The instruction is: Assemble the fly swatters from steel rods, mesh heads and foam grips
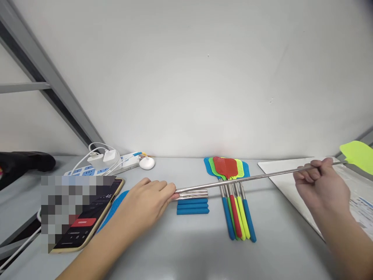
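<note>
A telescopic fly swatter stretches between my hands, its thin metal rod [256, 177] pulled out long and slanting up to the right. My left hand [154, 196] is closed on the rod's left end; whatever lies inside the fist is hidden. My right hand [322, 184] wraps the rod near the yellow-green swatter head [358, 155], which runs past the right edge. Below the rod lie several short silver tubes [199, 193] and blue handles [192, 207], close to my left fingers. A fan of fly swatters [234, 210] with blue, green, red and yellow handles rests mid-table.
A phone [87, 221] lies at left, beside blue mesh [116, 204] partly behind my left forearm. Behind it are a power strip [125, 165] with plugs and cables, and a white round device [147, 163]. A white package [291, 179] lies at right. A wall stands behind.
</note>
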Motion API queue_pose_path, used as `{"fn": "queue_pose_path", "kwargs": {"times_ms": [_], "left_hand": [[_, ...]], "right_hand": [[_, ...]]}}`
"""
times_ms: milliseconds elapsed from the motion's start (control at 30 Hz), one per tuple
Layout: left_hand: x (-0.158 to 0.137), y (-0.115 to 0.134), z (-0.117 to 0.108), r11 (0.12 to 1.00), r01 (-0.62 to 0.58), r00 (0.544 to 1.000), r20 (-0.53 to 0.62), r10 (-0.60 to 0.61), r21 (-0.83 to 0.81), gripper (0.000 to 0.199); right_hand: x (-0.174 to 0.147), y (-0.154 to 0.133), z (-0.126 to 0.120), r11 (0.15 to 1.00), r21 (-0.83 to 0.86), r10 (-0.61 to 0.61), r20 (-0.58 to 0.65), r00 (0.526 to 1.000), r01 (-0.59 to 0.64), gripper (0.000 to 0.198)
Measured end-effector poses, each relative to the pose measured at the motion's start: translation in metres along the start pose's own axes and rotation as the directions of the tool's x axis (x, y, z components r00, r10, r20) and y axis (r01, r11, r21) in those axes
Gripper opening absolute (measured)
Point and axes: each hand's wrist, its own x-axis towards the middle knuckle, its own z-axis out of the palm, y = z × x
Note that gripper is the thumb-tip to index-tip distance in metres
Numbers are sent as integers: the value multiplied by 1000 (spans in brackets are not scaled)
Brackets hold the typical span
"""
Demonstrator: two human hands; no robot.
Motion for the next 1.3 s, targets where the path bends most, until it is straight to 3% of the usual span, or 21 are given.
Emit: {"fn": "queue_pose_path", "kwargs": {"times_ms": [300,467,633,767,1033,1233,1300], "left_hand": [[-4,3,15,997,77,992,-98,-73,32,33],[-5,13,19,995,89,987,-136,-82,47,40],[-7,8,16,980,194,976,-113,-187,54,42],[-7,-4,10,965,254,966,-61,-250,66,44],[-5,-15,7,954,284,958,-78,-277,95,45],[-2,-5,15,948,304,951,-84,-296,94,43],[-3,7,16,961,269,960,-95,-262,59,42]], "right_hand": [[-18,23,17,987,10,160,60,985,-161,25],[-58,39,38,954,-47,301,173,938,-298,30],[-81,50,47,909,-111,416,222,882,-401,31],[-72,38,45,920,-113,392,222,893,-375,28],[-18,14,15,978,-36,208,70,975,-206,18],[-20,37,20,964,-50,264,42,964,-262,23],[-36,44,29,949,-74,312,102,945,-306,24]]}}
